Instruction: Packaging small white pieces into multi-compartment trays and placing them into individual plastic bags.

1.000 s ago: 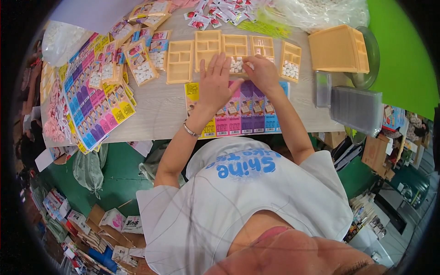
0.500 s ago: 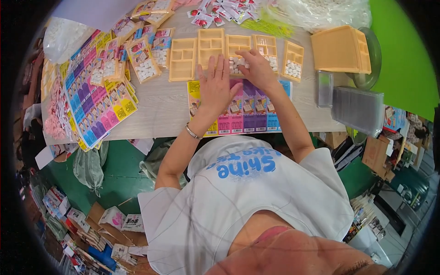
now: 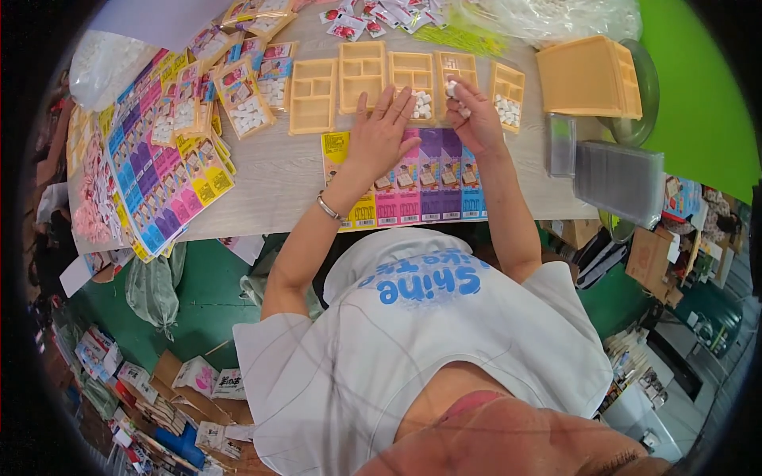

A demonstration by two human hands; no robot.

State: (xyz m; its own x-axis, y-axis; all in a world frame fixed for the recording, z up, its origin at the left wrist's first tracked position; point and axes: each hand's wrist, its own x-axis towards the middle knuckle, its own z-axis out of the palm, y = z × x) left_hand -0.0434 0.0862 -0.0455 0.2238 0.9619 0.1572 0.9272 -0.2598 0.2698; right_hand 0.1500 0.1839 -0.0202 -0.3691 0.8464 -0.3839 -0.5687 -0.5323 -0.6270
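Several pale yellow compartment trays stand in a row on the table. My left hand [image 3: 381, 135] lies flat with fingers spread, its fingertips over the lower part of the second tray [image 3: 363, 54] and the near left of the third tray [image 3: 410, 70]. Small white marshmallow-like pieces [image 3: 421, 105] sit in the third tray's near compartment. My right hand [image 3: 481, 123] is closed on a few white pieces [image 3: 452, 89], over the near end of the fourth tray [image 3: 458, 67], whose near compartment it hides. The fifth tray [image 3: 508, 79] holds white pieces near me; the leftmost tray [image 3: 312, 95] has none.
A colourful printed card sheet [image 3: 429, 186] lies below the trays. Filled packs [image 3: 244, 99] and more printed sheets [image 3: 171, 151] crowd the left. Stacked trays [image 3: 583, 83] and clear plastic covers [image 3: 619, 182] stand right. Small sachets [image 3: 373, 24] and a plastic bag [image 3: 548, 20] lie behind.
My right hand has moved right from the third tray to the fourth, with white pieces now showing in its fingers. My left hand has shifted slightly right, its fingers now reaching the third tray.
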